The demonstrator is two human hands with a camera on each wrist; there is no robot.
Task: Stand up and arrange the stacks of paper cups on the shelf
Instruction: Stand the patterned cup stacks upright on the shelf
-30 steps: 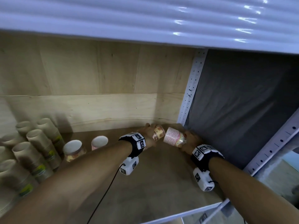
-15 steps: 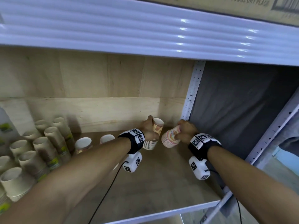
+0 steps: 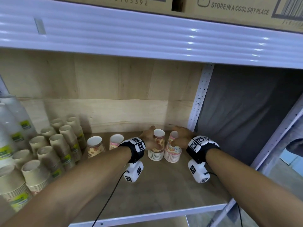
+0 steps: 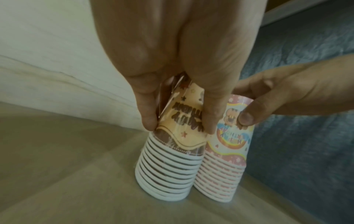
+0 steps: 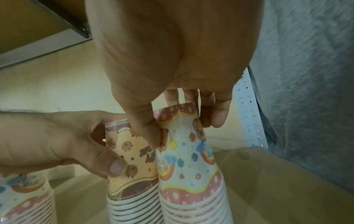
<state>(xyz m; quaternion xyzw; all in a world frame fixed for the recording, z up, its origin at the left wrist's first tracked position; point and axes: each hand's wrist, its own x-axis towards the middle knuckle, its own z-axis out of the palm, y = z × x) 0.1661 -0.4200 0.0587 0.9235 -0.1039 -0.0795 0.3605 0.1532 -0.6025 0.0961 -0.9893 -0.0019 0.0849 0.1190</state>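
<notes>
Two stacks of printed paper cups stand rim-down, side by side and touching, at the back right of the wooden shelf (image 3: 164, 187). My left hand (image 3: 150, 138) grips the top of the beige-and-brown stack (image 3: 156, 154) between thumb and fingers. The left wrist view shows this left hand (image 4: 180, 122) on the beige stack (image 4: 172, 171). My right hand (image 3: 181, 136) holds the top of the pink stack (image 3: 173, 155). In the right wrist view that right hand (image 5: 184, 130) curls its thumb and fingers round the pink stack (image 5: 191, 189).
Two more printed cup stacks (image 3: 95, 146) stand left of my hands. Several brown cup stacks (image 3: 54, 149) and white cups (image 3: 13, 122) fill the left end. A perforated post (image 3: 199, 99) and grey cloth (image 3: 242, 112) close the right side. Cardboard boxes (image 3: 229, 7) sit on the shelf above.
Both stacks were lying sideways in my hands a second ago. They have been tipped upright and now stand next to each other on their rims. The head view has risen.
</notes>
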